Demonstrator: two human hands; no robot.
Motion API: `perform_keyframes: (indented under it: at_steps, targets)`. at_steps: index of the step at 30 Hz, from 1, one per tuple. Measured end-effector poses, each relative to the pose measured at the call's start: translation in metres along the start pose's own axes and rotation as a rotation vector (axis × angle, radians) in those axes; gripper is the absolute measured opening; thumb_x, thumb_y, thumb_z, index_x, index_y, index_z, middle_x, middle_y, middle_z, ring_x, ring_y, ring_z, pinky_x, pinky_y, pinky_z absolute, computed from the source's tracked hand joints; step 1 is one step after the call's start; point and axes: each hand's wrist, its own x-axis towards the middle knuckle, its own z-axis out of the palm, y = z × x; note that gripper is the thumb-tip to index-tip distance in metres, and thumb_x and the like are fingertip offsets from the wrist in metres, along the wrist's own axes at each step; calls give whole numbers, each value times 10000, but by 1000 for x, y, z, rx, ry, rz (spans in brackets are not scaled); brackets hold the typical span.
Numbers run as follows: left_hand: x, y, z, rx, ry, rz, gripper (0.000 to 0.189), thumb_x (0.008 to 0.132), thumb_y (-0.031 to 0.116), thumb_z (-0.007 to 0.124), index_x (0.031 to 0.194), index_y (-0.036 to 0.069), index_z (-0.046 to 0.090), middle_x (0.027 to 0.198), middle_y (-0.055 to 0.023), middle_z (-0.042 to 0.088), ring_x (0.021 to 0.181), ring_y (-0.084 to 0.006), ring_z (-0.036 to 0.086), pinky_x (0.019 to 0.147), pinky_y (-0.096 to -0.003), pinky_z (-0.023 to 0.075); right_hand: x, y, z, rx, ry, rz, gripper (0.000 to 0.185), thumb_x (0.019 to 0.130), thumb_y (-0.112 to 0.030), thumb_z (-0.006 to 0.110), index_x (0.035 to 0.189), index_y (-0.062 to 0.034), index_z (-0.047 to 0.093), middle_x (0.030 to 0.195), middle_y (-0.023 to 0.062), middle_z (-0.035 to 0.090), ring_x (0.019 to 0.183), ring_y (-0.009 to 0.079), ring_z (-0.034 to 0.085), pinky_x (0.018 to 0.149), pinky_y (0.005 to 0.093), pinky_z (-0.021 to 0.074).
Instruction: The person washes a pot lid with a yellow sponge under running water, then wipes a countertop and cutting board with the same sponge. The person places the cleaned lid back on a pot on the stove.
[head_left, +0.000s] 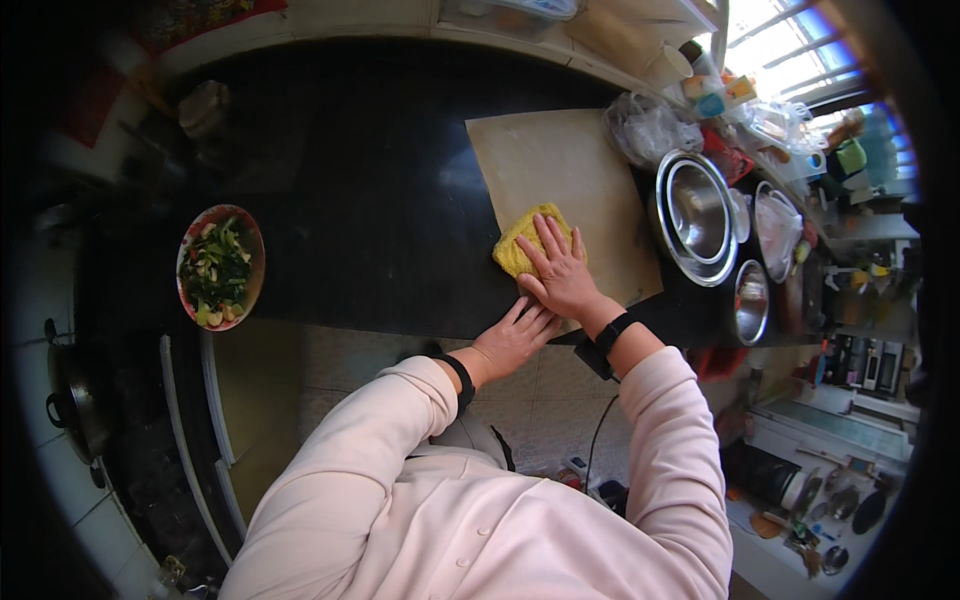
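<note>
My right hand (559, 274) lies flat with its fingers spread, pressing a folded yellow cloth (517, 244) of towel-like texture. Under the cloth is a tan rectangular sheet or board (559, 161) on the black countertop (375, 225). Close below the right palm, my left hand (517, 341) rests at the front edge of the counter. Its fingers point toward the sheet's near corner, and the right hand partly covers that spot. Whether the left fingers grip the edge cannot be made out. Both wrists wear black bands.
A bowl of cooked greens (217, 270) stands at the counter's left end. Right of the sheet are nested steel bowls (697, 214), a smaller steel bowl (751, 300) and a clear plastic bag (649, 131). A black cable (600, 427) hangs below the counter's front edge.
</note>
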Motion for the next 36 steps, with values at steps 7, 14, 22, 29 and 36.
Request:
perform_keyframes:
  at_steps: [7,14,22,29,36]
  targets:
    - [0,1,-1,30,81,-31,502,865,237,468,1344,92,449,1458,-132,352,1346,-263,328,1110,-454,250,108,16,-5,19,-32,60,626,923,-525,410,1463,-232,287,1552,154,125,1437,330,100,1121,576,73]
    - [-2,3,-7,-1,90,-88,455,871,220,459,1319,139,472,1462,-81,363,1338,-224,339,1120,-431,237,192,36,3,46,73,23,622,929,-487,408,1475,-230,259,1553,166,113,1435,348,92,1124,566,71]
    - [1,10,-12,-111,-56,-181,564,829,326,585,1348,163,435,1496,-42,307,1377,-207,276,1151,-429,192,224,62,-46,702,520,13,340,867,-125,581,1205,-105,547,1181,167,564,1073,356,553,904,403,448]
    - [21,11,-19,-153,42,-211,380,820,336,596,1129,118,560,1263,-77,488,1231,-239,408,1110,-431,258,17,41,-88,231,302,-207,586,851,-313,638,1375,-141,439,1413,261,332,1223,437,408,1003,469,382]
    - [34,8,-8,-238,404,-244,201,755,153,594,936,74,626,1004,-75,552,1006,-263,519,963,-377,424,-17,23,-9,154,-161,-252,494,968,-353,396,1447,-237,348,1553,131,151,1431,358,95,1107,593,80]
